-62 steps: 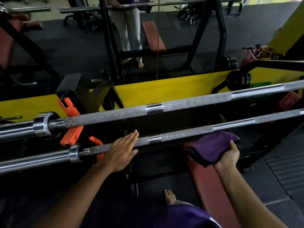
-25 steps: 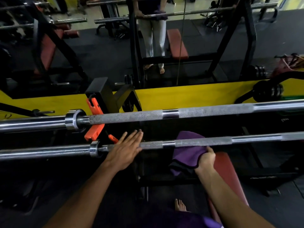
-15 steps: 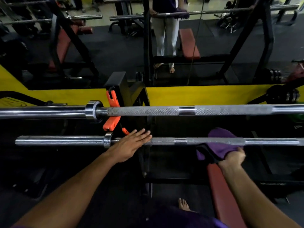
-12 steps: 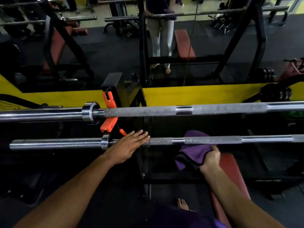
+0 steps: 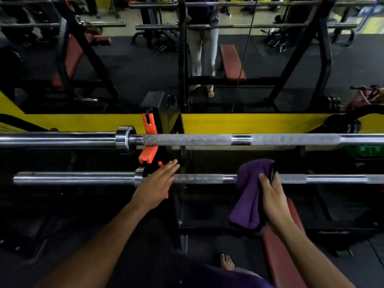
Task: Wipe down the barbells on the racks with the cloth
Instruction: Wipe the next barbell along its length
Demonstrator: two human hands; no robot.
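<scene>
On the rack in front of me, two barbells run side by side across the view. The nearer barbell [image 5: 203,178] is the one I'm working; the farther barbell [image 5: 187,139] sits above it in the picture, resting by the orange rack hook [image 5: 148,142].

My left hand [image 5: 154,187] lies flat on the nearer bar, fingers straight and together, right beside the inner collar [image 5: 138,177] where the sleeve meets the shaft. Nothing gripped there, just a palm laid over the steel.

My right hand [image 5: 272,196] is further along toward the right end, and it has the purple cloth [image 5: 250,192]. The cloth is draped over the nearer bar, covering the knurled stretch just past the smooth ring, with its lower part hanging down below the bar. The thumb presses on the near face of the cloth and the fingers wrap round its right edge, so that hand is holding the cloth against the bar.

Below the right forearm I see the red bench pad [image 5: 280,256], and a bare foot [image 5: 227,261] on the dark floor beside it.

Behind the yellow wall band [image 5: 249,123] there's a mirror [image 5: 135,65], showing a standing figure's legs, another red bench and more racks.
</scene>
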